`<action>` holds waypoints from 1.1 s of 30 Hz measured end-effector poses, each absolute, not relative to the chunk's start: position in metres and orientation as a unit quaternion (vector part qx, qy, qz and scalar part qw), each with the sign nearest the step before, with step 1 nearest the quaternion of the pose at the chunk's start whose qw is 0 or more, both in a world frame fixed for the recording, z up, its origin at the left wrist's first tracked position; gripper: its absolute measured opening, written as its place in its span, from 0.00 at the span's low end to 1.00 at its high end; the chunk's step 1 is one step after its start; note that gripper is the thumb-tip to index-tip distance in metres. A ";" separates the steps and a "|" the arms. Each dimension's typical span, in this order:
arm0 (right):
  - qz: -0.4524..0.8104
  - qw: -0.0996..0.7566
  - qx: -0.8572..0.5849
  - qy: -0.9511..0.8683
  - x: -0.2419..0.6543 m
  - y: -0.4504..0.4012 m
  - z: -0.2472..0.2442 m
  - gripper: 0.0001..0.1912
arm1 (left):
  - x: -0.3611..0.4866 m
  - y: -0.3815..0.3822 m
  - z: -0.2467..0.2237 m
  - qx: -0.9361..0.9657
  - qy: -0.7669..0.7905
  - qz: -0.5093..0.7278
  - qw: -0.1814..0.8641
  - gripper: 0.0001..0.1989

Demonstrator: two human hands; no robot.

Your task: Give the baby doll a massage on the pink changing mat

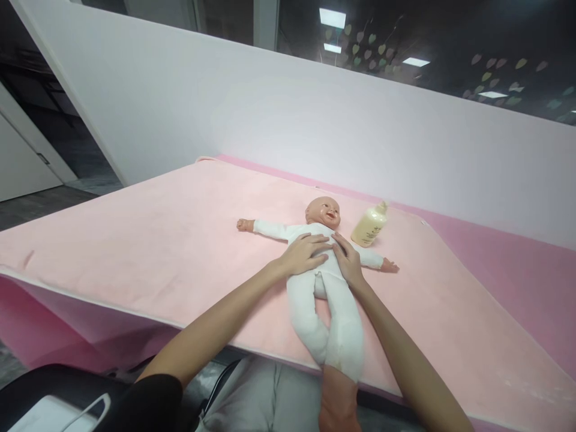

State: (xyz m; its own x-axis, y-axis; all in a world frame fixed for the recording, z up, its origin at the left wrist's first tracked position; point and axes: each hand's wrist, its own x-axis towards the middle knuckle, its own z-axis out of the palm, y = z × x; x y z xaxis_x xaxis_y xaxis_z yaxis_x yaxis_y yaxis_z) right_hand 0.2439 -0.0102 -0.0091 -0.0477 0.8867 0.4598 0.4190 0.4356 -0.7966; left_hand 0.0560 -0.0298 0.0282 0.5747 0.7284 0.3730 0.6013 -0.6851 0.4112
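Note:
A baby doll [326, 303] with a white cloth body lies on its back, arms spread wide, head toward the wall. Its lower legs hang over the table's near edge. My left hand [306, 253] rests flat on the doll's belly from the left, fingers stretched out. From the right, my right hand [347, 258] lies on the doll's other side, fingers extended and their tips close to those of my left. Just beyond the doll's arm on the right is a pale yellow pump bottle [369, 225], upright but appearing tilted in the view.
A pink cloth [148, 240] covers the table. Behind it runs a white wall [252, 114] with dark glass above. A black chair with a white device [56, 414] and cable is at the lower left. My lap is below the near edge.

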 end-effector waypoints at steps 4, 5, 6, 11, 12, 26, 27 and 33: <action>0.223 0.501 -0.472 -0.690 0.243 -0.010 -0.009 0.23 | 0.055 -0.028 0.027 0.868 0.418 0.234 0.131 0.26; 0.215 0.505 -0.471 -0.690 0.243 -0.011 -0.009 0.22 | 0.055 -0.028 0.027 0.865 0.425 0.228 0.137 0.27; 0.205 0.510 -0.472 -0.690 0.243 -0.011 -0.009 0.21 | 0.054 -0.027 0.027 0.861 0.433 0.225 0.143 0.28; 0.142 0.516 -0.446 -0.718 0.243 -0.017 -0.006 0.14 | 0.050 -0.020 0.023 0.827 0.479 0.247 0.159 0.28; 0.135 0.505 -0.426 -0.738 0.242 -0.020 -0.004 0.13 | 0.049 -0.018 0.021 0.819 0.486 0.259 0.162 0.28; 0.156 0.349 -0.376 -0.844 0.232 -0.034 0.011 0.15 | 0.045 -0.001 0.008 0.745 0.482 0.426 0.175 0.20; 0.156 0.343 -0.386 -0.842 0.233 -0.033 0.011 0.16 | 0.045 -0.002 0.007 0.743 0.478 0.435 0.172 0.20; 0.165 0.336 -0.443 -0.815 0.238 -0.026 0.004 0.22 | 0.047 -0.006 0.007 0.741 0.467 0.464 0.136 0.15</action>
